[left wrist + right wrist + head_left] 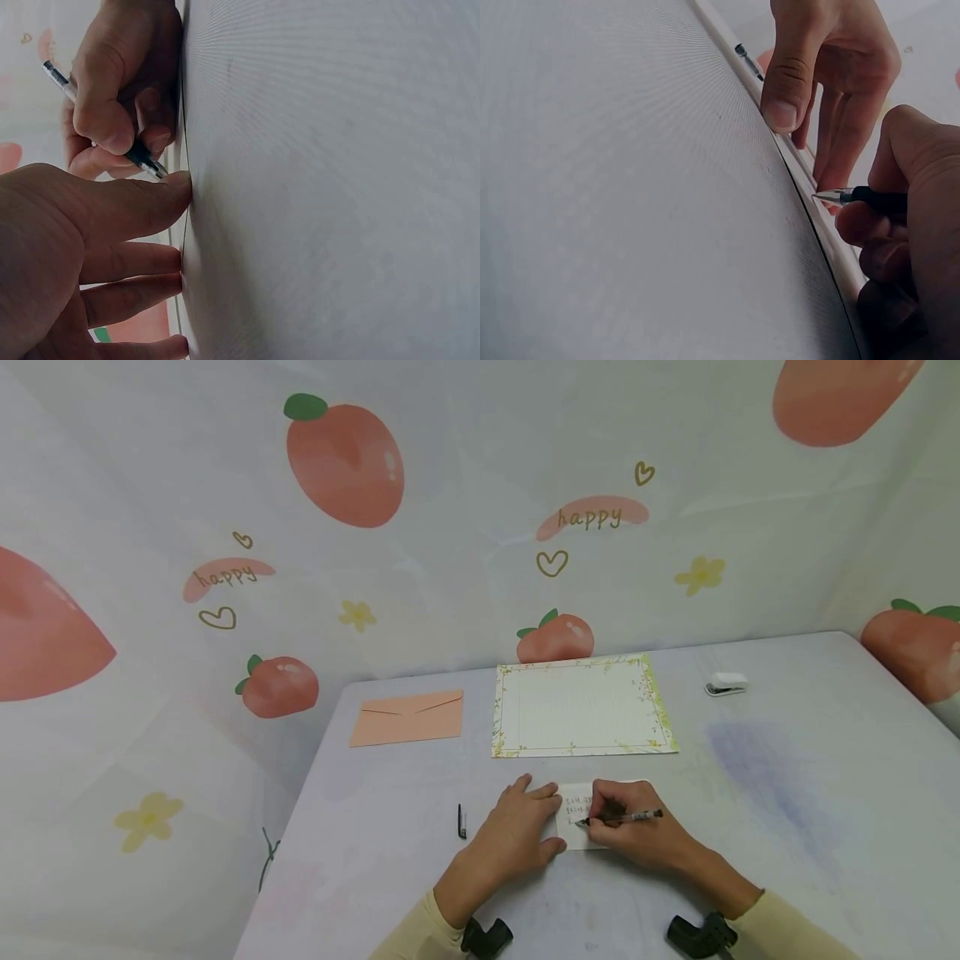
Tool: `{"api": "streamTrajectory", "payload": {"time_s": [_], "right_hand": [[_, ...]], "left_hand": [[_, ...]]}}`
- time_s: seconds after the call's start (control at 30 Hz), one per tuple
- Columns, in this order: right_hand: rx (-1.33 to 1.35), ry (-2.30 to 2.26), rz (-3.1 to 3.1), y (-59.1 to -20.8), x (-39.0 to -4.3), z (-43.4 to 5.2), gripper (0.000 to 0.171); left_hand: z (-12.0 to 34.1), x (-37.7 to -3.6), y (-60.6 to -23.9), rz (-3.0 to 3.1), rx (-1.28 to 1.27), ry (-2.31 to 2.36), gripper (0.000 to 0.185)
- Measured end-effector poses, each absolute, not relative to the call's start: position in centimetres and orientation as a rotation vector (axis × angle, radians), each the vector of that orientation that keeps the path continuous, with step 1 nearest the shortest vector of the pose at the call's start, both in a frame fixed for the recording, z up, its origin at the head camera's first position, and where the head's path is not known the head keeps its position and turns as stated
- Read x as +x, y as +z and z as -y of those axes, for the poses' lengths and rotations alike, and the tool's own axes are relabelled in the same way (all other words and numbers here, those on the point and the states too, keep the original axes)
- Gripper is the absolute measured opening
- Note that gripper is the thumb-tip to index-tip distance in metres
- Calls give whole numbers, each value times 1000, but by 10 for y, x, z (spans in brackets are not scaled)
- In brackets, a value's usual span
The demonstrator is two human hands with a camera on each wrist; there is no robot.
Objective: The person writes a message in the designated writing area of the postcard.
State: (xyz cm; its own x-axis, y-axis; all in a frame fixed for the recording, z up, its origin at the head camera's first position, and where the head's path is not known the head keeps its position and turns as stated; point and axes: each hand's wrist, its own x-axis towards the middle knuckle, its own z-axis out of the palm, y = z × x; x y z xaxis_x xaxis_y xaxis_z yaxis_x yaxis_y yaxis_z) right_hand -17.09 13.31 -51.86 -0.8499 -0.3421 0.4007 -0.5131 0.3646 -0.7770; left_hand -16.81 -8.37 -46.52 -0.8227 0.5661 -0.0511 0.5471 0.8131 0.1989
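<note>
- Small white card (576,827) lies flat on the table (787,793), at the near edge; everything else is placed from it.
- Right hand (637,831) grasps a pen (626,817), thumb and fingers curled round the barrel; tip rests on the card's upper part, just right of the written lines.
- Left hand (517,831) lies on the card's left edge, fingers straight and relaxed, pressing it down; nothing is gripped.
- Progress, judged: a few short lines of handwriting already stand at the card's top; the lower part looks blank, so the writing seems begun, not finished.
- Beyond the card, well apart: a bordered sheet of letter paper (581,706), apparently unwritten. Left of that sheet, a peach envelope (408,718), flap down; I cannot tell whether it holds anything.
- Left of the card, near the left hand: a small dark pen cap (462,821) lying alone.
- Far right of the card, well apart: a small white stapler-like thing (726,683); too small to be sure.
- Hard to make out: the writing itself is too tiny to read; both hands cover much of the card, so its full outline is hidden.
- Wrist views look along the tabletop at a grazing angle: the card shows only as a thin edge, and the pen tip (826,196) seems at or just above the surface; contact cannot be confirmed.
- Forearms are cut off at the head view's bottom edge.
</note>
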Motion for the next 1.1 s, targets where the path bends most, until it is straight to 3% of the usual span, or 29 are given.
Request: {"api": "streamTrajectory", "payload": {"time_s": [1.1], "right_hand": [[717, 1479, 2452, -516, -168, -134, 37]], "left_hand": [[83, -169, -466, -2869, 864, 264, 59]]}}
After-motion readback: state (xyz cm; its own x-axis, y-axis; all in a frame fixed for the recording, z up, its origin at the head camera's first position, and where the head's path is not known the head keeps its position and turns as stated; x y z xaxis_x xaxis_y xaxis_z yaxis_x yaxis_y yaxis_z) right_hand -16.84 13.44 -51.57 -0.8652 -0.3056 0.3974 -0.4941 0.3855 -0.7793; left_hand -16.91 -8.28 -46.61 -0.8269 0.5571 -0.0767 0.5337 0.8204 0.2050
